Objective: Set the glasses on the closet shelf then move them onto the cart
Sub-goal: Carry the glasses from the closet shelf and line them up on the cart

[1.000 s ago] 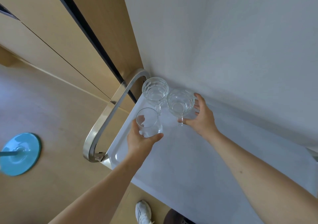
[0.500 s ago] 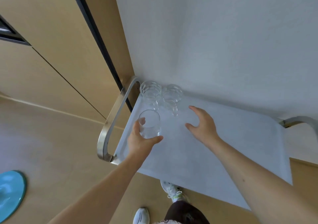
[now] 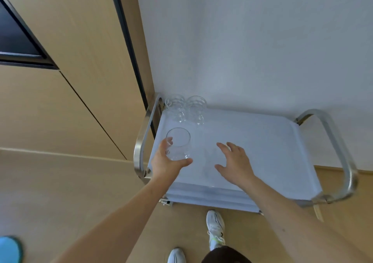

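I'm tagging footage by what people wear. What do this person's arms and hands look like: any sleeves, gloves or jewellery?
Both arms are bare for as far as the view shows, with no sleeve in sight. The left hand and right hand wear no gloves, and no rings, watch or bracelet show.

left hand point(image 3: 164, 162) grips tumbler point(image 3: 178, 144) over cart point(image 3: 272, 151); right hand point(image 3: 234, 162) spread.
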`<state>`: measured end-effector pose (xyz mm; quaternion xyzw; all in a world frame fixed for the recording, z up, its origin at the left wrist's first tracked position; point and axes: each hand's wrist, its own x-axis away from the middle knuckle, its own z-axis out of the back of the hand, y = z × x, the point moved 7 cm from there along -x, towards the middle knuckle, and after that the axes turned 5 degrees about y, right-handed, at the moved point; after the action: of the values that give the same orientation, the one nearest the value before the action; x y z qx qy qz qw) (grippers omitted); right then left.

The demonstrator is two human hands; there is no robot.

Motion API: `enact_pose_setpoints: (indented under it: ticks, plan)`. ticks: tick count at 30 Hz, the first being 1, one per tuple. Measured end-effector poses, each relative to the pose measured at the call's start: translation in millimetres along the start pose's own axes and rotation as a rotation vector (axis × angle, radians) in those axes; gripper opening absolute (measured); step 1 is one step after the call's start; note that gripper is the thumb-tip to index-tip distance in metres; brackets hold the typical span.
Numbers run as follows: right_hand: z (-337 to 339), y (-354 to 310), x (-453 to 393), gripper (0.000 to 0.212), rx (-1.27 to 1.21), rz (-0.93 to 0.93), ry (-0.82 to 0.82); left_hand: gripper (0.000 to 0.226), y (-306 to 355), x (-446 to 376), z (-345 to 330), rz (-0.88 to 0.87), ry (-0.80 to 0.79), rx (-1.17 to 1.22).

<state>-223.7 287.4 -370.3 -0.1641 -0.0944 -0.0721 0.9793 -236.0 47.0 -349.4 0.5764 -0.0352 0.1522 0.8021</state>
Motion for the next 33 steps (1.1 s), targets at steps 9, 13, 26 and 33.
enact_pose_setpoints:
  ticks: [9, 13, 26, 33]
  plan:
    - [-21, 17, 48, 0.078, -0.063, -0.067, -0.050, 0.080, -15, 35, -12, 0.017, -0.060, -0.014]
    - [-37, 34, 66, 0.078, -0.066, -0.064, -0.087, 0.080, -32, 59, -21, 0.046, -0.046, -0.023]
    - [-61, 118, 180, 0.075, -0.076, 0.008, -0.148, 0.080, -66, 187, -54, 0.048, 0.032, -0.017]
    - [-76, 133, 206, 0.077, -0.048, 0.050, -0.172, 0.077, -82, 230, -70, 0.055, 0.055, 0.005]
